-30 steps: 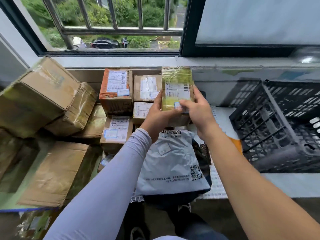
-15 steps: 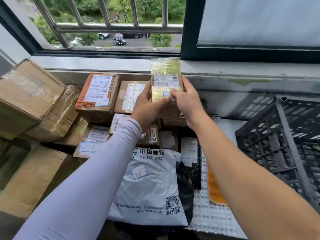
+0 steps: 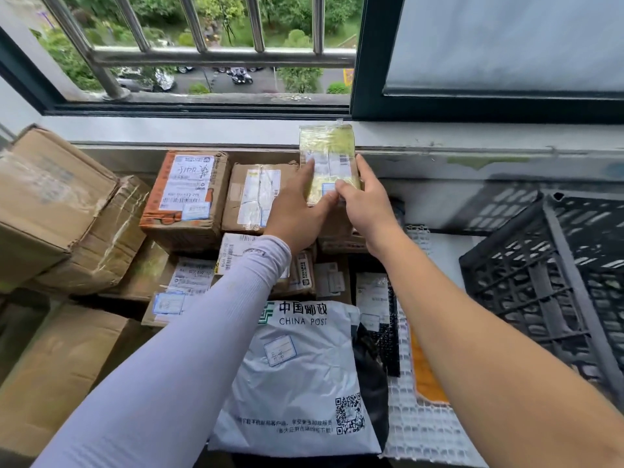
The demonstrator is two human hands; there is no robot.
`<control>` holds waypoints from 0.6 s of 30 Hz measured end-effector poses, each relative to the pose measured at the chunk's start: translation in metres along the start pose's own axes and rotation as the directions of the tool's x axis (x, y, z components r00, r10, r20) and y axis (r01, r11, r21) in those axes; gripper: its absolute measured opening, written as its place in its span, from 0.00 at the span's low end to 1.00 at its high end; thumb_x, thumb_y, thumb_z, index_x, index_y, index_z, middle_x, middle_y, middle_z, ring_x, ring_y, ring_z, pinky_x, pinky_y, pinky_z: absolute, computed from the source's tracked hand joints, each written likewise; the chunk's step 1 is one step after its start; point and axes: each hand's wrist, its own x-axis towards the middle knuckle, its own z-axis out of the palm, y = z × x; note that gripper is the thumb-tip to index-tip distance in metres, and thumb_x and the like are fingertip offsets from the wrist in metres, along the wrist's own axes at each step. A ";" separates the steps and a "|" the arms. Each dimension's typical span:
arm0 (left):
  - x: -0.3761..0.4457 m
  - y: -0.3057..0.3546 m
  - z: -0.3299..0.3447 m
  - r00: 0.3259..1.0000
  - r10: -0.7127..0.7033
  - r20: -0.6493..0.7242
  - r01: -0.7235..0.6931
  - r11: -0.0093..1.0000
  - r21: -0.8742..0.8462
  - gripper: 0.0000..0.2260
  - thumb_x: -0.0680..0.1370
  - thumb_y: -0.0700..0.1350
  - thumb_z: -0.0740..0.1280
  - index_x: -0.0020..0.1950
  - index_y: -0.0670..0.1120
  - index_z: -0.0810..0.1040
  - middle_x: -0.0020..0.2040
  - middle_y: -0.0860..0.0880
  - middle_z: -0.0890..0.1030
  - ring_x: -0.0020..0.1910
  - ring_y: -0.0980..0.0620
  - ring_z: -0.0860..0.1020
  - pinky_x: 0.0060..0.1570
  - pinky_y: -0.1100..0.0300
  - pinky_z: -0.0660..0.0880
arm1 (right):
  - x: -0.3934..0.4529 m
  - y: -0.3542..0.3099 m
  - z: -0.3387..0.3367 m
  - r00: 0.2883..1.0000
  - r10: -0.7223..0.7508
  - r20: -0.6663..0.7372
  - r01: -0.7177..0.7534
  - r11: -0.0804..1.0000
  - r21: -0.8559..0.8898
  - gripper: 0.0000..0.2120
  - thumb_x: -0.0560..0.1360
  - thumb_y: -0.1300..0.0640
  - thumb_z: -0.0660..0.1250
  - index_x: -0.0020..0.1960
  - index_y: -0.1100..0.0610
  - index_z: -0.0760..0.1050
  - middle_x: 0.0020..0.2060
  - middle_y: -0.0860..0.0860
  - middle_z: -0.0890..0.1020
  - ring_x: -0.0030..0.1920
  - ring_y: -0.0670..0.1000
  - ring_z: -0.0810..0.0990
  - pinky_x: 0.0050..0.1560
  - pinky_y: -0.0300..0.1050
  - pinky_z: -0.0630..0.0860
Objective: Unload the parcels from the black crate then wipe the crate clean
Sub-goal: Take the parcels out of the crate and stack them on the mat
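Both arms reach out toward the window sill (image 3: 202,130). Between the two hands stands a small parcel (image 3: 329,157) wrapped in shiny yellowish tape, upright against the sill at the far edge of the tabletop, resting on top of other boxes. The left hand (image 3: 297,211), at the end of a pale lilac sleeve (image 3: 189,332), lies along the parcel's left side with its fingers straight and its thumb across the lower front. The right hand (image 3: 366,204) grips the right side, fingers up the edge and thumb pinching the bottom of the label.

The black crate (image 3: 547,282) sits at the right edge of the tabletop, well apart from the hands, tipped so its lattice walls lean; I cannot tell whether anything lies inside.

Just left of the held parcel is a brown box (image 3: 253,197) with a taped label, and beside that an orange-edged box (image 3: 185,197). Larger cardboard boxes (image 3: 57,204) pile up at the left edge. Near the front lies a grey China Post bag (image 3: 297,376), with a white mesh mat (image 3: 418,430) to its right.
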 end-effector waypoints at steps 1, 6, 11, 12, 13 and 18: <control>0.000 -0.002 -0.002 1.000 0.021 0.015 -0.022 0.998 0.056 0.34 0.82 0.51 0.70 0.84 0.47 0.59 0.81 0.48 0.66 0.79 0.51 0.64 0.79 0.54 0.61 | 0.000 0.002 0.001 1.000 -0.009 0.004 0.009 1.000 -0.004 0.38 0.67 0.39 0.66 0.77 0.34 0.61 0.72 0.42 0.73 0.67 0.49 0.77 0.69 0.55 0.75; -0.001 -0.022 -0.008 0.997 0.061 0.046 -0.066 0.992 0.107 0.33 0.83 0.55 0.67 0.84 0.47 0.58 0.82 0.49 0.63 0.81 0.52 0.60 0.80 0.52 0.58 | -0.009 0.003 0.010 0.998 -0.066 0.013 0.067 0.998 -0.022 0.31 0.82 0.51 0.65 0.82 0.44 0.58 0.71 0.36 0.71 0.69 0.44 0.74 0.74 0.49 0.69; 0.003 -0.040 -0.014 0.991 0.112 0.070 -0.124 0.969 0.215 0.34 0.83 0.63 0.60 0.85 0.49 0.55 0.83 0.48 0.60 0.82 0.51 0.57 0.80 0.45 0.57 | -0.013 0.001 0.019 0.991 -0.132 -0.016 0.130 0.988 -0.087 0.28 0.84 0.52 0.63 0.82 0.46 0.60 0.75 0.40 0.68 0.74 0.44 0.69 0.76 0.45 0.64; 0.004 -0.042 -0.015 0.989 0.122 0.085 -0.139 0.959 0.247 0.34 0.84 0.64 0.58 0.85 0.50 0.54 0.83 0.47 0.60 0.82 0.50 0.57 0.80 0.44 0.56 | -0.015 0.001 0.021 0.987 -0.157 -0.020 0.153 0.979 -0.135 0.27 0.85 0.51 0.62 0.82 0.45 0.60 0.77 0.42 0.68 0.74 0.43 0.67 0.75 0.40 0.62; 0.005 -0.043 -0.016 0.986 0.129 0.102 -0.153 0.944 0.292 0.34 0.84 0.65 0.56 0.85 0.50 0.53 0.84 0.47 0.59 0.83 0.50 0.56 0.80 0.43 0.54 | -0.017 0.001 0.021 0.983 -0.185 -0.019 0.176 0.961 -0.212 0.25 0.86 0.49 0.60 0.81 0.44 0.61 0.77 0.43 0.67 0.74 0.42 0.66 0.72 0.35 0.59; 0.004 -0.045 -0.031 0.973 0.130 0.189 -0.219 0.776 0.591 0.37 0.80 0.73 0.46 0.85 0.57 0.44 0.85 0.48 0.50 0.84 0.50 0.47 0.80 0.38 0.40 | -0.020 0.011 0.007 0.932 -0.350 0.092 0.317 0.669 -0.672 0.30 0.83 0.32 0.46 0.82 0.41 0.57 0.80 0.48 0.64 0.80 0.51 0.60 0.79 0.54 0.60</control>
